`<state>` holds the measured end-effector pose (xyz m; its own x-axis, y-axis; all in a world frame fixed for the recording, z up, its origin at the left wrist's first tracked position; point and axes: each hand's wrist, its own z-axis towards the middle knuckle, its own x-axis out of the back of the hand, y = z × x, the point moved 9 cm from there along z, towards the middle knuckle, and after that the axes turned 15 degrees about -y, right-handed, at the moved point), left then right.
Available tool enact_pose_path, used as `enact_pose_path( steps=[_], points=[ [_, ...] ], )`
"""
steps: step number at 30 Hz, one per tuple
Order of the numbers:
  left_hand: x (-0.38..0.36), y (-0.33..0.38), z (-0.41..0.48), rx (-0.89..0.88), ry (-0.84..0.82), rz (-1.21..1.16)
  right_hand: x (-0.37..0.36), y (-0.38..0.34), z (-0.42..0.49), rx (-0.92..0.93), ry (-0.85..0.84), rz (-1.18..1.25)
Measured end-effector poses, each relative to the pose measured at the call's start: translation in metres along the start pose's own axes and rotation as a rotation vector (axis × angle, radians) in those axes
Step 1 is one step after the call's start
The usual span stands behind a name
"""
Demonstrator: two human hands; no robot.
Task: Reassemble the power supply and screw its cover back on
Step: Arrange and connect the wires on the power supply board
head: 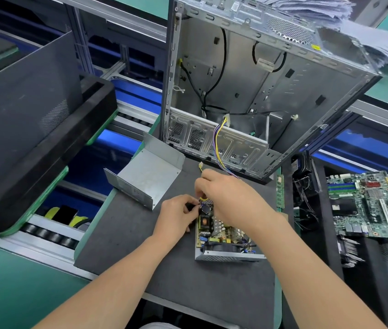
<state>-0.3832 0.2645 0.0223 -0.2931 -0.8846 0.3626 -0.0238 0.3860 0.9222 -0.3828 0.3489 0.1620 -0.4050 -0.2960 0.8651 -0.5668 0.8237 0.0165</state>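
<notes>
Open grey metal power supply tray with exposed circuit board (221,236) lies flat on the dark grey table mat (128,233), in front of me. Both hands are at its far end. Left hand (178,214) is just beside the far left corner, fingers curled, pinching a small black part (190,206) at the board edge. Right hand (226,195) arches over the far end from the right, fingers bent down by a yellow wire (203,199). Its fingertips are hidden, so I can't tell if it grips anything. Bent grey sheet-metal cover (150,176) lies apart, up-left of the left hand, open side up. Open silver computer case (259,79) stands behind. Green motherboard (373,205) is off to the right.
</notes>
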Motion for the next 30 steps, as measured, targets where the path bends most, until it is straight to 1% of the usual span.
enact_pose_path(
  steps=[3,7,11,15,17,19,20,25,26,28,30],
  points=[
    [-0.001,-0.003,0.001,0.005,0.009,-0.014,0.004,0.009,-0.003,-0.075,0.068,0.106],
    [-0.001,-0.003,0.001,0.006,0.019,0.011,0.002,0.017,-0.001,-0.171,0.144,0.156],
    [-0.001,-0.005,0.001,0.027,0.017,0.021,-0.005,0.026,0.001,-0.34,0.217,0.257],
    [-0.001,0.003,0.001,-0.007,0.024,0.091,-0.002,0.033,-0.006,-0.508,0.297,0.172],
    [0.0,0.006,0.001,-0.03,0.025,0.118,0.001,0.035,-0.008,-0.539,0.301,0.147],
    [-0.001,0.006,0.002,-0.023,0.016,0.135,0.001,0.032,-0.005,-0.495,0.258,0.131],
    [-0.001,0.006,0.003,-0.015,0.014,0.146,0.001,0.028,-0.001,-0.433,0.231,0.124],
    [-0.001,0.009,0.004,-0.003,0.012,0.228,-0.002,-0.002,-0.004,0.078,0.049,0.019],
    [0.0,0.01,0.003,-0.003,0.02,0.243,-0.005,-0.005,-0.006,0.14,0.01,0.001],
    [0.0,0.011,0.004,0.01,0.025,0.265,-0.011,-0.009,-0.007,0.171,-0.044,-0.034],
    [0.0,0.01,0.004,0.028,0.02,0.259,-0.01,-0.008,-0.004,0.128,-0.034,-0.033]
  ],
)
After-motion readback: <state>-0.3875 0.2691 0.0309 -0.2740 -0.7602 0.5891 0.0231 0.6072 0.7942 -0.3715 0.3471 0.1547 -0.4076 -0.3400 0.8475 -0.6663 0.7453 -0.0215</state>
